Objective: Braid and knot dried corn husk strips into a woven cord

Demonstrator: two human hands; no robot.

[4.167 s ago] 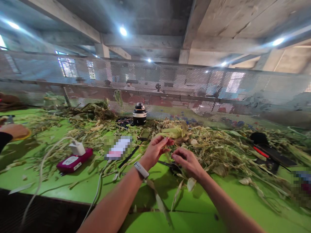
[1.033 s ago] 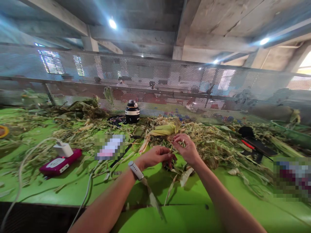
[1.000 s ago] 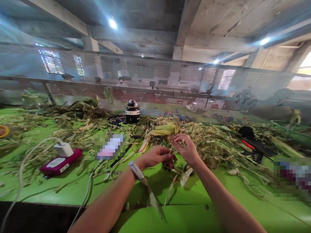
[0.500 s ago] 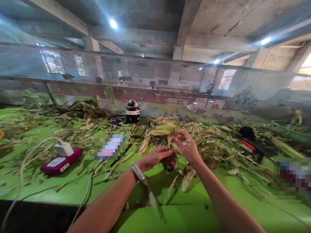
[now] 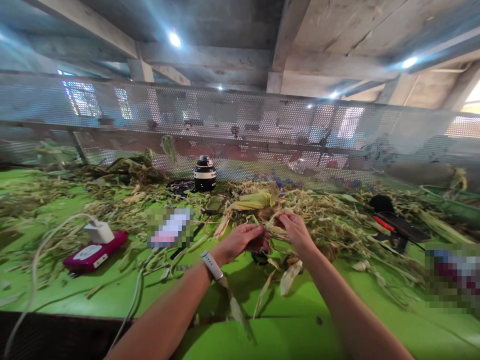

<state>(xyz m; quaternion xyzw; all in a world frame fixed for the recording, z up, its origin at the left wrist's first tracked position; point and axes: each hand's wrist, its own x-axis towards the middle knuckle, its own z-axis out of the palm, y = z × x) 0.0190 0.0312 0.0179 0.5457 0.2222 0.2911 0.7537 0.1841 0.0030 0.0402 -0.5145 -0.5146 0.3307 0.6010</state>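
My left hand (image 5: 242, 240), with a white watch band on the wrist, is curled with its fingertips pinched on a small piece of corn husk (image 5: 275, 226). My right hand (image 5: 296, 231) meets it from the right, its fingers closed on the same husk piece. Both hands hover just above the green table (image 5: 300, 325), in front of a heap of dry husks (image 5: 337, 225). An ear of corn in its green-yellow husk (image 5: 253, 201) lies right behind the hands. Dark scissors (image 5: 260, 257) lie partly hidden beneath my hands.
A magenta power bank (image 5: 93, 252) with a white charger and cable lies at the left. A black and white jar (image 5: 204, 173) stands by the perforated metal screen (image 5: 240, 135). Black tools with a red stripe (image 5: 393, 225) lie at the right. Husks litter the table.
My right hand dropped slightly and came closer to my left, so both now pinch the husk piece together. The view shifted a little; the table's things stayed put.
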